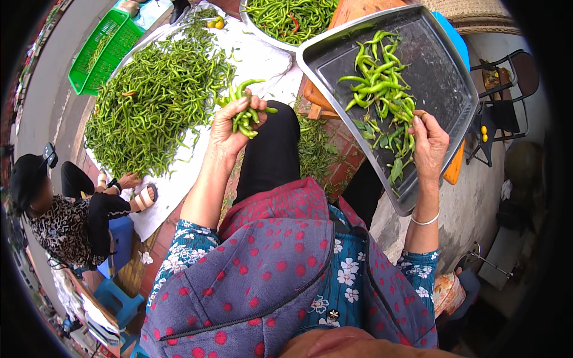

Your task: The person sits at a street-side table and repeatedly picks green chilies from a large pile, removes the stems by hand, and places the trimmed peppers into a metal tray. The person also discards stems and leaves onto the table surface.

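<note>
My left hand [233,123] is closed around a small bunch of green chili peppers [245,121], their tips sticking out past the fingers above my knee. Over the right part of a metal tray [441,53], my right hand [429,143] pinches the end of a green chili between thumb and forefinger. A loose heap of green chilies [380,85] with some leaves and stems lies in that tray, just left of my right fingers. To the left, a large pile of green chilies [156,103] covers a white sheet [264,60].
A round basin of chilies [291,20] stands beyond the tray, beside a wooden stool or bench [353,11]. A green plastic crate [105,51] is at the far left. Another person [67,215] sits by the pile. Leaf scraps [313,143] litter the brick ground; a folding chair [506,98] stands right.
</note>
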### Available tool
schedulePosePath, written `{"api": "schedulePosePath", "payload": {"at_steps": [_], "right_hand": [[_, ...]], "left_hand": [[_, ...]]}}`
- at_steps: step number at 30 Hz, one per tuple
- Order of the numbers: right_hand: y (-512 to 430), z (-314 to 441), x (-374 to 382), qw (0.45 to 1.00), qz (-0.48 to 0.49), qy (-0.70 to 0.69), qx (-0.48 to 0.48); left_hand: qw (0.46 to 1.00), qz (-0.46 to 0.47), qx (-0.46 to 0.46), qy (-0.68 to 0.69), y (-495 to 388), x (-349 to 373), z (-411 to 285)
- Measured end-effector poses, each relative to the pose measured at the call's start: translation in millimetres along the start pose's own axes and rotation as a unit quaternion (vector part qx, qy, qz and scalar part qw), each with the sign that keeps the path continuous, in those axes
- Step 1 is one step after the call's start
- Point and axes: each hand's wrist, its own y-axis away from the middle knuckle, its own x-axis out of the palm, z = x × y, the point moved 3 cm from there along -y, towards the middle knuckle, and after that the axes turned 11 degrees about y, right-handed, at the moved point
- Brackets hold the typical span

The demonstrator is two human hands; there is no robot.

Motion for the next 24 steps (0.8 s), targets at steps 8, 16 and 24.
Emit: {"api": "schedulePosePath", "payload": {"at_steps": [8,16,24], "right_hand": [[-29,-46,25,0.985,0.147,0.019,0.086],[-37,-49,25,0.964,0.164,-0.058,0.203],[-35,-39,23,0.971,0.149,0.008,0.187]], "left_hand": [[0.983,-0.182,0.002,-0.010,-99,-83,-15],[0.976,-0.174,-0.078,-0.103,-324,-90,5],[0.992,-0.086,0.070,-0.054,-504,-14,-14]]}}
